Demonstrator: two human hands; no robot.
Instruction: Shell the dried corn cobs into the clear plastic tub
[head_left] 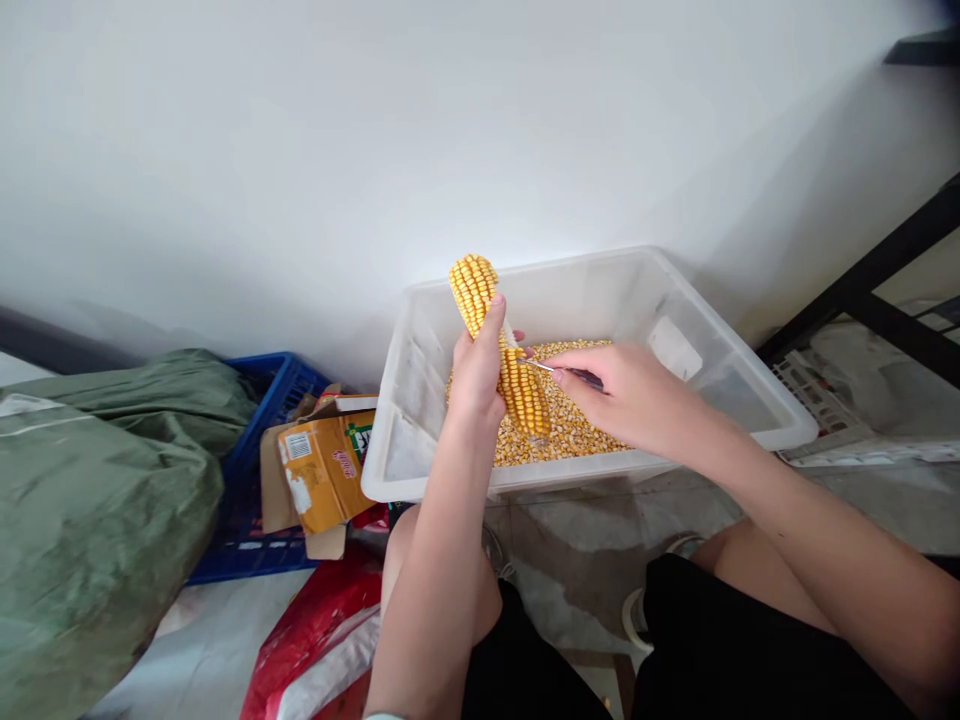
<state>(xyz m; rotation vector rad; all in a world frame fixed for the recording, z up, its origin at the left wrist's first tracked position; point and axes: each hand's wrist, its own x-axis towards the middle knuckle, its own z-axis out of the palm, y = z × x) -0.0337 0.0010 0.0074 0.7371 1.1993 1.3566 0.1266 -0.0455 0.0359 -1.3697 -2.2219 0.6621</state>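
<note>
My left hand (480, 360) is wrapped round a yellow corn cob (525, 395), held tilted above a translucent plastic bin (420, 488). A pale strip without kernels runs along part of the cob. Between the thumb and fingers of my right hand (626, 385) is a thin metal tool (538, 364) with a dark handle; its exact kind is unclear. The tool's tip touches the cob's kernels, or lies very close to them. Loose corn kernels (577, 425) cover the floor of the bin below both hands.
A blue crate (247, 555) stands to the left, with a green cover (112, 520) and an orange cardboard box (326, 475) on it. Red packaging (322, 620) lies nearer me. A black metal frame (862, 285) rises at the right, and a white wall (375, 130) is behind the bin.
</note>
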